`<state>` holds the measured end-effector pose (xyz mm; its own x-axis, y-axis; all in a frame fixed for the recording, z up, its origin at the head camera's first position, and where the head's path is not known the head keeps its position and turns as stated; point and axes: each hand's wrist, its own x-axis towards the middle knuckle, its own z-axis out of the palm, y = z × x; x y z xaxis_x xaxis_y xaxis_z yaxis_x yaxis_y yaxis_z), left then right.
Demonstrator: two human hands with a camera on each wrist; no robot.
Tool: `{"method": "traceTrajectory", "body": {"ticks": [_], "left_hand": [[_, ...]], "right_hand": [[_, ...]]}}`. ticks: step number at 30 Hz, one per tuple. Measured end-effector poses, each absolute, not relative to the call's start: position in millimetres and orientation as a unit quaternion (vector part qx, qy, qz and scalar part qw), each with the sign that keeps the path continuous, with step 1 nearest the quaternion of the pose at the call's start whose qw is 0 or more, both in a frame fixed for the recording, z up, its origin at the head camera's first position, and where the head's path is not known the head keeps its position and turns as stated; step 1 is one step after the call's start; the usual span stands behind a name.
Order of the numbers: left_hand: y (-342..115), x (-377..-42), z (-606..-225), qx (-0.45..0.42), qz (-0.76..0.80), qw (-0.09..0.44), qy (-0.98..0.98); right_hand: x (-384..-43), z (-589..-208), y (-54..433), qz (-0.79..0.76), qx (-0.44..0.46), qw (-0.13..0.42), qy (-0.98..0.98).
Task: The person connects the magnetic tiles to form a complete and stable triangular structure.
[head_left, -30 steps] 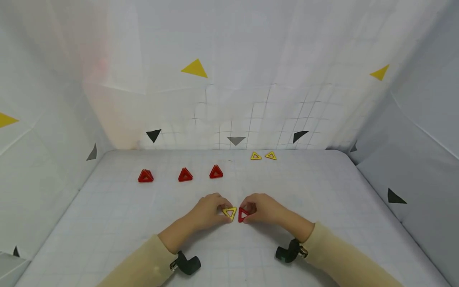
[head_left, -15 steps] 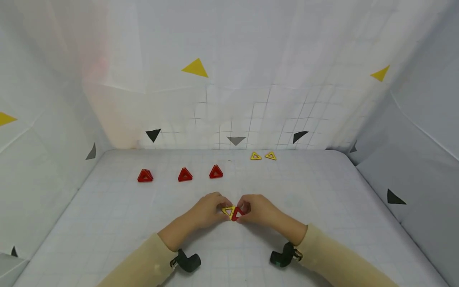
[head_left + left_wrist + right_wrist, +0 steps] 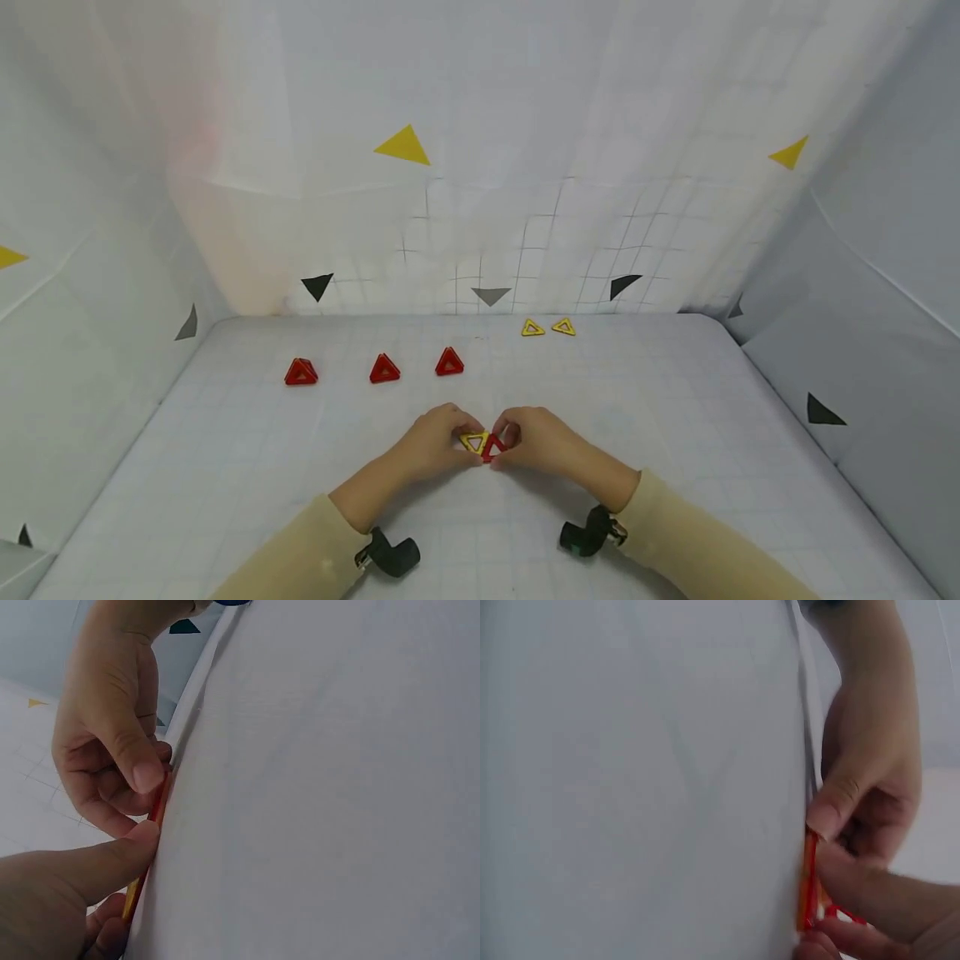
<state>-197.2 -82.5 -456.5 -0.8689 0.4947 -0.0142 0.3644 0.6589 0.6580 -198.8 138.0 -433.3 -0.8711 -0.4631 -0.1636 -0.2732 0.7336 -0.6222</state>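
Note:
In the head view my left hand pinches a small yellow triangle tile with an open centre, between thumb and fingers. Facing it, my right hand grips a matching red triangle tile. The two tiles lie edge to edge, low over the white table, the yellow one pointing toward me and the red one away. The left wrist view shows them nearly edge-on, the red tile beyond my left thumb. From the right wrist, the red tile shows as a thin strip, partly covered by fingers.
Three red pyramid-like triangle pieces stand in a row at the left and middle of the white table. Two yellow triangle tiles lie near its back edge. White cloth walls enclose three sides.
My right hand has moved left with the red tile, closing the gap to the yellow one so their edges meet. The left hand has barely moved, and the other pieces are where they were.

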Motion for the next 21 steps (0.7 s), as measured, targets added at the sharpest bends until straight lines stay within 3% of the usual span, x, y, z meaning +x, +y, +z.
{"method": "traceTrajectory", "body": {"ticks": [10,15,21], "left_hand": [[-85,-197,-458,0.229,0.338,0.099,0.908],[-85,-196,-458,0.232,0.339,0.094,0.907],[-85,-194,-457,0.232,0.345,0.092,0.905]], "right_hand": [[-225,-392,180,-0.275,-0.268,0.237,0.892],[-253,-366,211,-0.254,-0.259,0.21,0.908],[-297,-364,236,-0.253,-0.197,0.166,0.933]]}}
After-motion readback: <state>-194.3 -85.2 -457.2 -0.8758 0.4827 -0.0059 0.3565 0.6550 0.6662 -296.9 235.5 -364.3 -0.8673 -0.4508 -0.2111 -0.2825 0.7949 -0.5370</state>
